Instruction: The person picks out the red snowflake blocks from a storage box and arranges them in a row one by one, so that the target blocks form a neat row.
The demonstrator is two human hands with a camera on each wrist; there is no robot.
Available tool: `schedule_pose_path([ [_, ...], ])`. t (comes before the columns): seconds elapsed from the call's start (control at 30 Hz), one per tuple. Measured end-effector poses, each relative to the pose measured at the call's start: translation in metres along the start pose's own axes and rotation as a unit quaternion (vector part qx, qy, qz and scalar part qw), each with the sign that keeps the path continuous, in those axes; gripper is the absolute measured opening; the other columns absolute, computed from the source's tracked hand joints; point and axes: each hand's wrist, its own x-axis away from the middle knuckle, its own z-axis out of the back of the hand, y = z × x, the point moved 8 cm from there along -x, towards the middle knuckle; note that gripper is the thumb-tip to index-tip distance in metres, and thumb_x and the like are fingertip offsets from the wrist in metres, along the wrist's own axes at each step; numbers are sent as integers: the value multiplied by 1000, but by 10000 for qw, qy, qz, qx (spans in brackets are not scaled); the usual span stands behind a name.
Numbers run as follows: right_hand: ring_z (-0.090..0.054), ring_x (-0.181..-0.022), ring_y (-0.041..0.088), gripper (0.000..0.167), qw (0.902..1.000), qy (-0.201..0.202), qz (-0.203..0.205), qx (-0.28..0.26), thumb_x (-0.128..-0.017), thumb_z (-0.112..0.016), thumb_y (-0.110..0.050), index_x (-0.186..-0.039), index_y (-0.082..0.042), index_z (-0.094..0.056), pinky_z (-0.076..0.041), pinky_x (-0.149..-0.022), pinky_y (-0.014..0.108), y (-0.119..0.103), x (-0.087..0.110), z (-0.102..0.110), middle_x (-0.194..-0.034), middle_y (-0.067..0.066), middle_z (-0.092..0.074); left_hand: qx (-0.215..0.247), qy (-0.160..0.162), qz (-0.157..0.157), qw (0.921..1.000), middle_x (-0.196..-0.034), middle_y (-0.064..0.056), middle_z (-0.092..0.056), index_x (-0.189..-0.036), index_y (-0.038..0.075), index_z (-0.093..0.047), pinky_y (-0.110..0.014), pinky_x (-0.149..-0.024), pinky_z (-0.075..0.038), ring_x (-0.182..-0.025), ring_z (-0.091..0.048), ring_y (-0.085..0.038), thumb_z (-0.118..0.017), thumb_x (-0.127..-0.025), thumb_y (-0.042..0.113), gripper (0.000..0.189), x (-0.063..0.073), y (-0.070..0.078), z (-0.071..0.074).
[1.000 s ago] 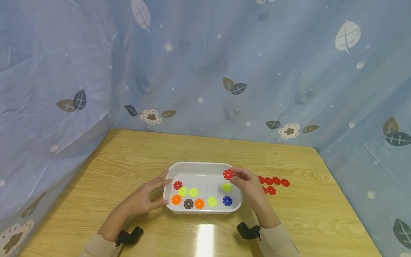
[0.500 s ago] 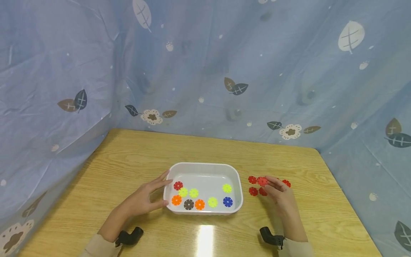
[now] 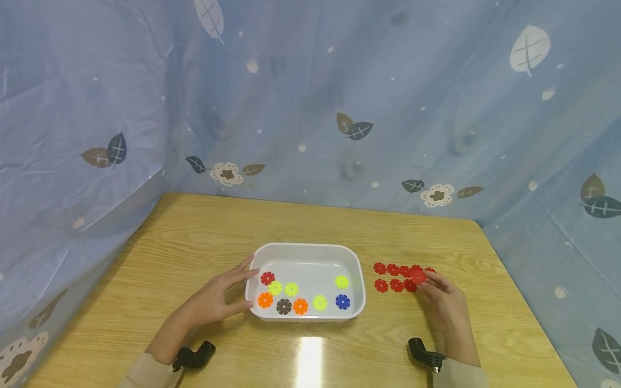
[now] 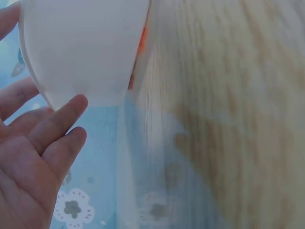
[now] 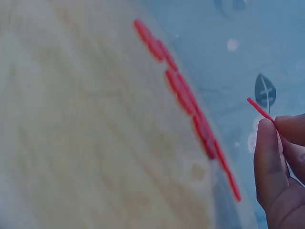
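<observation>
In the head view my right hand [image 3: 448,304] pinches a red snowflake disc [image 3: 418,276] between thumb and fingertips, just above two rows of red discs [image 3: 395,285] on the table. The right wrist view shows the pinched disc [image 5: 259,109] edge-on, apart from the rows. A shallow white tray [image 3: 305,318] stands left of these rows. My left hand [image 3: 218,296] holds the tray's left end, its thumb near the front corner and fingers at the rim. Against the tray's outer wall [image 4: 90,52] rest some left fingertips in the left wrist view.
Inside the tray lie several yellow discs [image 3: 319,303], two orange discs [image 3: 300,306], a brown disc [image 3: 283,306], a blue disc [image 3: 343,302] and a red disc [image 3: 267,278]. Patterned blue cloth [image 3: 301,97] hangs behind the wooden table [image 3: 233,221] and at its sides.
My right hand has moved right from over the tray with a red disc to the rows. The upper row has gained a disc near its middle. The left hand stays put.
</observation>
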Motion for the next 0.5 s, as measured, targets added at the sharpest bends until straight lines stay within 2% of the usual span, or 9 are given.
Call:
schedule_pose_path([
  [0.17, -63, -82, -1, 28, 9983, 449, -102, 348, -91, -58, 1, -95, -24, -70, -53, -78, 13, 4, -1, 12, -86, -14, -63, -14, 12, -36, 10000, -156, -11, -25, -137, 8, -50, -58, -100, -40, -135, -36, -35, -71, -84, 36, 64, 0, 1, 1],
  [0.3, -61, -82, -3, 25, 9936, 775, -172, 808, -91, -56, 1, -113, -10, -64, -52, -78, 12, 8, -3, 20, -86, -15, -61, -24, 6, -26, 10000, -156, -11, -25, -138, 8, -50, -58, -101, -39, -136, -36, -35, -71, -84, 36, 64, 1, 1, 1],
  [0.4, -58, -80, -6, 35, 9848, 980, -126, 1425, -91, -56, 0, -126, 0, -54, -51, -75, 9, 10, -4, 24, -83, -19, -59, -14, -4, 9, 10000, -157, -10, -24, -138, 9, -49, -58, -101, -39, -136, -35, -35, -70, -84, 36, 64, 1, 0, 0],
  [0.5, -54, -79, -10, 41, 9717, 1110, 12, 2087, -91, -58, -2, -130, 4, -50, -48, -71, 6, 10, -5, 27, -80, -24, -57, 11, -19, 44, 10000, -157, -9, -24, -138, 9, -49, -58, -101, -39, -136, -35, -35, -70, -84, 37, 64, 0, -1, 0],
])
